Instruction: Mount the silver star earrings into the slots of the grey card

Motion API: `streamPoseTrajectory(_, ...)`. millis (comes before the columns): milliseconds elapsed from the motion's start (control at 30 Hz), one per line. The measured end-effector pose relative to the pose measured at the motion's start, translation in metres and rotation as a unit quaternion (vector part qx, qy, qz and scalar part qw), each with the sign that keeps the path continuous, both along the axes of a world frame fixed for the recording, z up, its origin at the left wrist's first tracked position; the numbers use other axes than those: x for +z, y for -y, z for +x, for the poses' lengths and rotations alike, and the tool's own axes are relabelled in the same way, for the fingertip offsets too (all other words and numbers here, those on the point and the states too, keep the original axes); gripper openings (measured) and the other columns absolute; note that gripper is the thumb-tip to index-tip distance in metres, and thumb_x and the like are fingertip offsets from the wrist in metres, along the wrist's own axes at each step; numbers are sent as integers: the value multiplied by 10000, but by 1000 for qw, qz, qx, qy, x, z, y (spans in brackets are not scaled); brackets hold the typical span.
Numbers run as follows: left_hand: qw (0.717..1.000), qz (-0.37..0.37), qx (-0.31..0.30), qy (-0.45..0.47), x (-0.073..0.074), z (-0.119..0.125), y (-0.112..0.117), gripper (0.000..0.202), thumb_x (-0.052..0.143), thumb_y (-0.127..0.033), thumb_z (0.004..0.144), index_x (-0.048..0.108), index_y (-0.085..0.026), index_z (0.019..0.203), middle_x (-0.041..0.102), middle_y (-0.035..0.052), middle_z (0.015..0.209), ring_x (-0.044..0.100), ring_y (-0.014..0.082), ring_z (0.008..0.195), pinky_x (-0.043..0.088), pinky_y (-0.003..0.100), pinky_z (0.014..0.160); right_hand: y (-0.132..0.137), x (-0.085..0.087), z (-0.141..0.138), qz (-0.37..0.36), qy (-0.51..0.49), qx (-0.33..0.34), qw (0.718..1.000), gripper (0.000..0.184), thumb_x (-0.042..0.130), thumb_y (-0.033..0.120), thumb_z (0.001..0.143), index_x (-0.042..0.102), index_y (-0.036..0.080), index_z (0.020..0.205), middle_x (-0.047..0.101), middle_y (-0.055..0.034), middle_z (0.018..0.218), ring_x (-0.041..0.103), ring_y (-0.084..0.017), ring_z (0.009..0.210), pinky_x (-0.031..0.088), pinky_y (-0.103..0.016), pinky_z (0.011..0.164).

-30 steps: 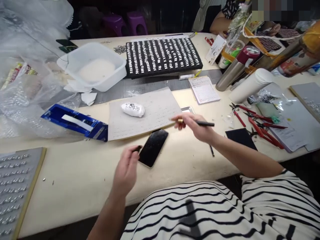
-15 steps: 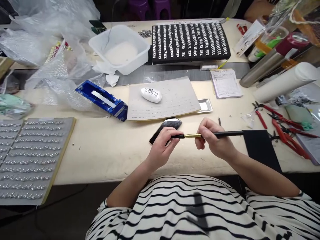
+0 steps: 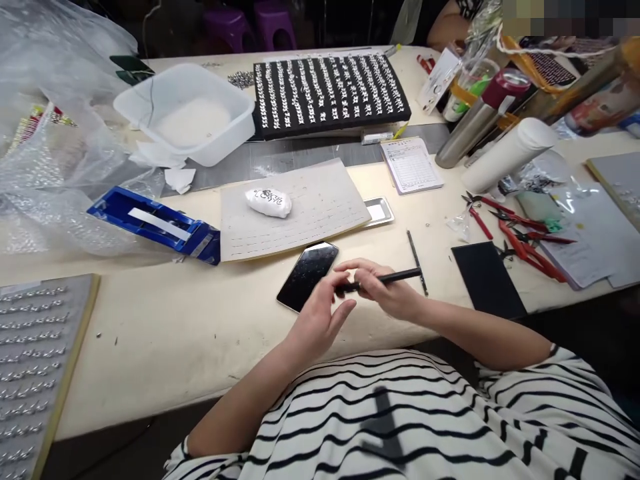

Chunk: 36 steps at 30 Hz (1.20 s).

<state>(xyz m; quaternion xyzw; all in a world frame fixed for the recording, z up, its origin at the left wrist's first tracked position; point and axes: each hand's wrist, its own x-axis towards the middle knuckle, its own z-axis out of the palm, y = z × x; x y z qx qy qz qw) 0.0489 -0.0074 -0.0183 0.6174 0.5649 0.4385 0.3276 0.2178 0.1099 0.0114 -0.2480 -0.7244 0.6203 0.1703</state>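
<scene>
A slim black pen lies nearly level between my hands, in front of my striped shirt. My right hand is closed round its middle, and the pen's far end sticks out to the right. At the left end, the curled fingers of my left hand hold the black tip, with the thumb standing a little apart. My fingers hide part of the pen. A dark phone lies on the table just behind my left hand. Right of my right hand is a thin dark rod.
Behind the hands are a grey board bearing a white wrapped bundle, and a blue case. Red-handled pliers and a black pad lie right. Farther back stand a plastic tub and a black jewellery tray.
My right hand has moved left, close to my left hand. The pen's gold section no longer shows, and less of the pen is visible. The view has shifted right, uncovering the rod.
</scene>
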Motion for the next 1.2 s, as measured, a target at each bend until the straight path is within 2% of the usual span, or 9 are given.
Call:
streamPoseTrajectory(100, 988, -45, 121, -89, 0, -21, 1, 681, 550, -507, 1043, 300, -225, 1610, 517, 183, 1426, 590, 284, 1210, 539, 498, 1022, -56, 0, 23, 153, -14, -119, 981, 508, 392, 600, 1061, 695, 223, 1216, 605, 18, 665, 550, -145, 567, 510, -302, 596)
streamPoseTrajectory(200, 969, -77, 197, -125, 1, -58, 6, 703, 560, -533, 1025, 320, -242, 1619, 511, 176, 1420, 594, 296, 1193, 572, 482, 960, -133, 7, 67, 395, 222, -251, 856, 373, 509, 438, 1048, 672, 240, 1319, 751, -85, 1198, 710, -223, 1008, 557, -378, 940)
streamPoseTrajectory(333, 918, -86, 299, -246, 0, -111, 14, 608, 575, -530, 1000, 500, -205, 1508, 460, 203, 1476, 498, 384, 1350, 502, 562, 1077, -206, 16, 120, 383, 397, -240, 799, 470, 482, 128, 1014, 617, 140, 1463, 663, -216, 1426, 635, -363, 1305, 449, -481, 1064)
streamPoseTrajectory(467, 889, -75, 341, -297, -6, -131, 19, 534, 563, -476, 1001, 549, -149, 1423, 494, 217, 1421, 460, 390, 1403, 343, 602, 1229, -211, 16, 112, 387, 449, -265, 761, 614, 438, 177, 1059, 326, 97, 1657, 571, -344, 1470, 594, -405, 1361, 411, -510, 1034)
streamPoseTrajectory(600, 921, -125, 254, -267, -14, -99, 11, 563, 550, -539, 1008, 540, -163, 1427, 592, 198, 1373, 525, 380, 1331, 420, 587, 1159, -177, 5, 50, 402, 385, -176, 812, 580, 512, 334, 1038, 465, 162, 1590, 636, -206, 1475, 625, -368, 1324, 478, -480, 1038)
streamPoseTrajectory(700, 943, -154, 155, -252, -22, -63, -2, 850, 677, -638, 909, 399, -181, 1570, 526, 210, 1531, 468, 403, 1427, 397, 595, 1189, -160, -5, -3, 347, 353, -124, 860, 558, 469, 478, 1038, 557, 204, 1516, 709, -134, 1391, 693, -329, 1200, 531, -471, 1000)
streamPoseTrajectory(833, 924, -168, 157, -305, -30, -38, -12, 988, 809, -509, 829, 340, -118, 1606, 500, 268, 1544, 475, 442, 1417, 404, 611, 1161, -163, -13, -51, 314, 377, -144, 859, 634, 447, 530, 1024, 540, 140, 1515, 750, -171, 1288, 681, -397, 1185, 523, -537, 1002)
streamPoseTrajectory(1000, 917, -169, 180, -314, -26, -51, 10, 840, 758, -392, 857, 391, -158, 1575, 586, 211, 1437, 545, 388, 1319, 459, 555, 1107, -175, -15, -72, 267, 386, -160, 868, 765, 667, 482, 909, 474, 101, 1543, 740, -203, 1250, 697, -373, 1098, 547, -510, 962)
streamPoseTrajectory(1200, 864, -222, 306, -332, -19, -97, 68, 792, 709, -427, 878, 415, -146, 1558, 583, 241, 1408, 540, 428, 1300, 446, 598, 1103, -159, -13, -59, 164, 244, -171, 940, 410, 652, 366, 903, 653, 172, 1264, 754, -148, 1181, 731, -297, 1002, 599, -444, 892)
